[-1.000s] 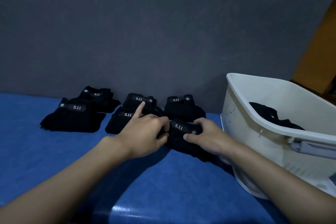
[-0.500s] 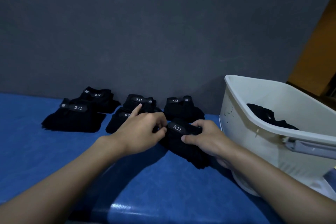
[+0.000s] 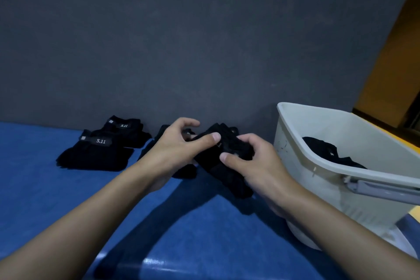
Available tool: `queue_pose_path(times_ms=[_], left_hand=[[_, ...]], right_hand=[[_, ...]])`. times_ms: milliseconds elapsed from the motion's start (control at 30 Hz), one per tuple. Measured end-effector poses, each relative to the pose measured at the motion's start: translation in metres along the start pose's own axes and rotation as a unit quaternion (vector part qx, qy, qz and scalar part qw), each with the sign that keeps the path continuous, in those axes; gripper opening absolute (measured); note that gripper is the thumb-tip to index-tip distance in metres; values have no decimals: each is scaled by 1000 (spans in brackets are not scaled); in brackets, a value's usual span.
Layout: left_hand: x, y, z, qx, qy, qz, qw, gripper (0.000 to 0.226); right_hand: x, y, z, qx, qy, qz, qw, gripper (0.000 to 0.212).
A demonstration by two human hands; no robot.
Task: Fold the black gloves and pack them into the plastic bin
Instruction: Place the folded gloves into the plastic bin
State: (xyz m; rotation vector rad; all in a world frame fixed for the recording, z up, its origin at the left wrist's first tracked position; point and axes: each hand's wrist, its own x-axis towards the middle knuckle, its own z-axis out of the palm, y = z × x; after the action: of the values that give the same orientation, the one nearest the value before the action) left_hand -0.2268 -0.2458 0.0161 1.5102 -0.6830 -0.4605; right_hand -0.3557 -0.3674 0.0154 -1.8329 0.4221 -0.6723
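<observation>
A black glove (image 3: 227, 161) is lifted off the blue surface, held between both hands in the middle of the view. My left hand (image 3: 175, 150) pinches its upper left edge with the thumb on top. My right hand (image 3: 254, 163) grips its right side. Two folded black gloves with "5.11" labels (image 3: 97, 152) lie to the left, one behind the other. More black gloves (image 3: 181, 173) are partly hidden behind my hands. The white plastic bin (image 3: 322, 157) stands at the right, with black gloves (image 3: 327, 150) inside it.
The blue table surface (image 3: 45, 200) runs up to a dark grey wall (image 3: 181, 52). The bin has a grey handle (image 3: 384, 191) on its near side. An orange-brown panel (image 3: 391, 70) stands at the far right.
Both hands have raised the glove from the table and turned it, so its label no longer shows. The view has shifted slightly.
</observation>
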Motion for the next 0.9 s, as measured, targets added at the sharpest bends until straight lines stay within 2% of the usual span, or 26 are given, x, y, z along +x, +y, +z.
queue_pose_path(times_ms=[100,200,300,467,667,767,900], left_hand=[[-5,8,3,-114,-2,16,993,52],[-8,16,3,-154,5,50,987,48],[-9,28,2,-142,4,81,987,43],[-7,55,4,-132,-36,118,984,53],[5,96,24,-111,-95,156,977,52],[14,114,40,-94,-119,173,973,54],[27,129,63,-70,-149,184,969,50]], right_hand=[[-2,-5,1,-26,-22,-25,999,22],[-3,-11,-1,-44,-30,-44,998,33],[-3,-25,-8,-30,-52,-56,997,35],[-4,-56,-30,4,-97,-58,994,30],[-2,-80,-65,24,-132,-71,988,38],[-2,-85,-81,52,-121,-84,988,42],[-2,-85,-103,53,-62,-108,991,45]])
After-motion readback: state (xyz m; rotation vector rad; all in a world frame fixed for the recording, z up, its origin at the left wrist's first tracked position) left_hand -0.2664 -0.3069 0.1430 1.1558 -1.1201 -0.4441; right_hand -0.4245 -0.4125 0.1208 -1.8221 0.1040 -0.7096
